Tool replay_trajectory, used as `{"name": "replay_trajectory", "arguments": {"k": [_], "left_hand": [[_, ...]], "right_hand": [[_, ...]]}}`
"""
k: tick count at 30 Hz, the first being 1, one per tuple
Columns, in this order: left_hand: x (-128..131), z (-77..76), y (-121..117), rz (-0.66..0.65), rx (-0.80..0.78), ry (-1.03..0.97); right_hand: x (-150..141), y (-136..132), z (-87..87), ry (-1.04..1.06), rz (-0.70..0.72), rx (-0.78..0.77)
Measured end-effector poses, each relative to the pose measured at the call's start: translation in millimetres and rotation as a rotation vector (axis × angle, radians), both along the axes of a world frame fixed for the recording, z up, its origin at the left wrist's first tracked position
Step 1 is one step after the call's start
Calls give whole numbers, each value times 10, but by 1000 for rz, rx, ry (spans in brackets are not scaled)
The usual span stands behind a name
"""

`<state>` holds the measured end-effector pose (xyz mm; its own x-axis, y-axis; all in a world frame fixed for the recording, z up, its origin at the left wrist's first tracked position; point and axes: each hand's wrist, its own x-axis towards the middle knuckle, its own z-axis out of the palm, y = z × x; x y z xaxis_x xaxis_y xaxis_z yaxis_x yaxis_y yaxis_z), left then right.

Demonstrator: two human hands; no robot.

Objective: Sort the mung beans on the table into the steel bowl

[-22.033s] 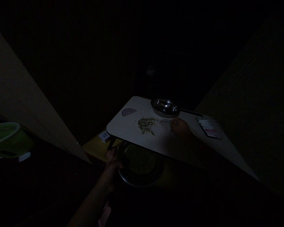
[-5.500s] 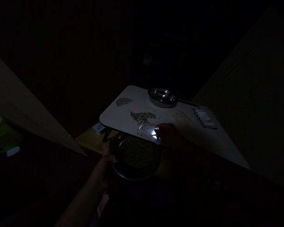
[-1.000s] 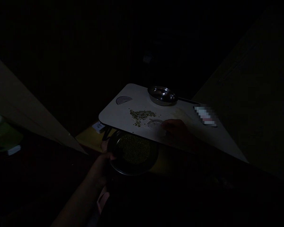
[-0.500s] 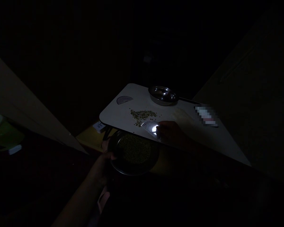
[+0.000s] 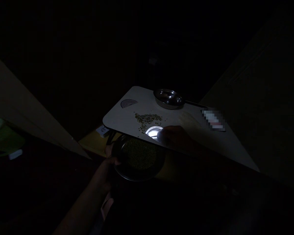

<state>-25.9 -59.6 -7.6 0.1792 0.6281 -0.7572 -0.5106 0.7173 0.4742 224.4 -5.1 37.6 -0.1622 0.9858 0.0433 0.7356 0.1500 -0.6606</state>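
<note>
My left hand (image 5: 109, 166) grips the left rim of a dark metal bowl (image 5: 136, 178), held just below the front edge of a white tabletop (image 5: 120, 122). Small greenish beans (image 5: 143, 155) cover the bowl's bottom. My right hand (image 5: 173, 134), dim in the dark, is closed on a clear protractor (image 5: 155, 132) that shines brightly with reflected light near the table's edge. Beyond the protractor lies a loose scatter of similar beans (image 5: 148, 119). The fingertips of my right hand are hard to make out.
A second protractor (image 5: 128, 103) lies at the table's far left. An empty steel bowl (image 5: 169, 99) stands at the back. To the right is a blurred-out flat object (image 5: 213, 120). A green basket (image 5: 5, 137) sits at far left, beside a pale slanting panel (image 5: 26, 104).
The protractor in my right hand has tilted slightly, and the bright reflection now spreads over more of it. My left hand and the bowl hold still.
</note>
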Motion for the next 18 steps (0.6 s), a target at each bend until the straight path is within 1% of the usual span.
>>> {"name": "replay_trajectory", "arguments": {"k": [5, 8, 14, 18], "left_hand": [[5, 16, 17, -27, 3, 38], [0, 22, 17, -28, -9, 43], [11, 36, -7, -4, 1, 68], [16, 37, -7, -13, -3, 50]], "right_hand": [[-110, -17, 54, -25, 40, 28], [-144, -27, 72, -36, 26, 22], [-122, -26, 51, -50, 38, 16], [-102, -21, 30, -32, 29, 36]]}}
